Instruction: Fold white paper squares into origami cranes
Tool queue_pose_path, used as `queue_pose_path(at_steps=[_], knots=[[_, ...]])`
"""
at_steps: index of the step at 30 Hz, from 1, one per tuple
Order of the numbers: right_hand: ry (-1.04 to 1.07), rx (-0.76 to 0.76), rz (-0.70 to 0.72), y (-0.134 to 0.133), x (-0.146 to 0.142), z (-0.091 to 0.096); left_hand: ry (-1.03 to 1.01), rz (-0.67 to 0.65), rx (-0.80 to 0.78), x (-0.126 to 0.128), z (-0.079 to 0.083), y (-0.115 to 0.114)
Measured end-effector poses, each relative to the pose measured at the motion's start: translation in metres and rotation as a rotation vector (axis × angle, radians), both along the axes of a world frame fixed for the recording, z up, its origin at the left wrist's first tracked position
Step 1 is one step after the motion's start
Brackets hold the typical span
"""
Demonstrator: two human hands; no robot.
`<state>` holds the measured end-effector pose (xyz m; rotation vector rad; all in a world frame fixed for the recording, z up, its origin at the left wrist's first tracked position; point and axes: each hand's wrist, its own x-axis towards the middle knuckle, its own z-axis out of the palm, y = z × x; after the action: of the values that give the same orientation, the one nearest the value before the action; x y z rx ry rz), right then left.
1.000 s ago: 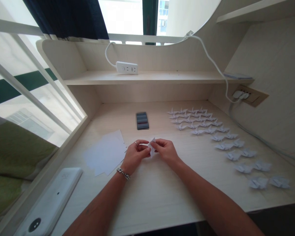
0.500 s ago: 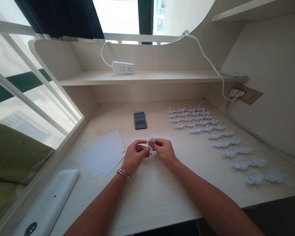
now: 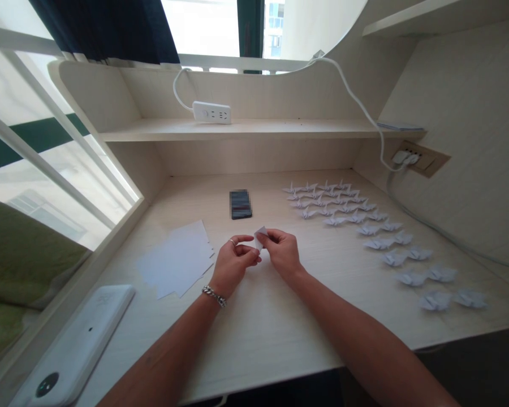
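Observation:
Both my hands meet at the middle of the pale wooden desk. My left hand, with a ring and a chain bracelet, pinches one side of a small folded white paper. My right hand pinches its other side, fingers curled round it. The paper is held just above the desk, partly hidden by my fingers. A loose stack of white paper sheets lies to the left of my left hand.
Several folded paper cranes lie in rows across the right side of the desk. A dark phone lies behind my hands. A white device rests at the front left. A power strip sits on the shelf; cables run to a wall socket.
My hands have kept working the folded paper, turning it slightly between the fingers. The view has drifted a little; the desk items have not moved.

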<state>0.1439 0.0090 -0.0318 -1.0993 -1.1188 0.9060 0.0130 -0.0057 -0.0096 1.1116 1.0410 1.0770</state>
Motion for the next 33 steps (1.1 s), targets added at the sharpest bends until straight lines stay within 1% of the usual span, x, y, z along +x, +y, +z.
queue_pose_path(at_steps=[4,7,10,15,17,19,22,23,26,30,33], knots=[[0.1,-0.019,-0.016,0.004,0.005,0.0,0.026,-0.044,-0.023,0.0,-0.001,-0.001],[0.165,-0.065,0.023,0.006,0.006,-0.001,0.028,-0.033,-0.021,-0.001,-0.001,0.001],[0.161,-0.098,0.081,0.004,0.004,-0.002,0.026,-0.011,-0.024,0.0,-0.003,0.003],[0.146,-0.142,0.105,0.002,0.0,0.0,0.097,-0.091,-0.002,-0.003,-0.008,0.006],[0.152,-0.149,0.101,0.002,0.001,0.002,0.136,-0.13,-0.005,-0.006,-0.007,0.007],[0.161,-0.168,0.126,0.002,0.003,0.004,0.152,-0.138,0.008,-0.01,-0.003,0.01],[0.159,-0.2,0.213,0.001,0.006,0.005,0.14,-0.078,0.109,-0.014,0.002,0.017],[0.153,-0.197,0.237,0.001,0.007,0.004,0.164,-0.08,0.157,-0.015,0.003,0.019],[0.106,-0.126,0.268,0.0,0.01,0.004,0.264,-0.098,0.267,-0.018,0.003,0.025],[-0.024,0.013,0.226,-0.001,0.015,0.003,0.344,-0.017,0.41,-0.021,0.0,0.025],[-0.079,0.057,0.182,-0.002,0.016,0.004,0.352,0.025,0.481,-0.024,-0.003,0.022]])
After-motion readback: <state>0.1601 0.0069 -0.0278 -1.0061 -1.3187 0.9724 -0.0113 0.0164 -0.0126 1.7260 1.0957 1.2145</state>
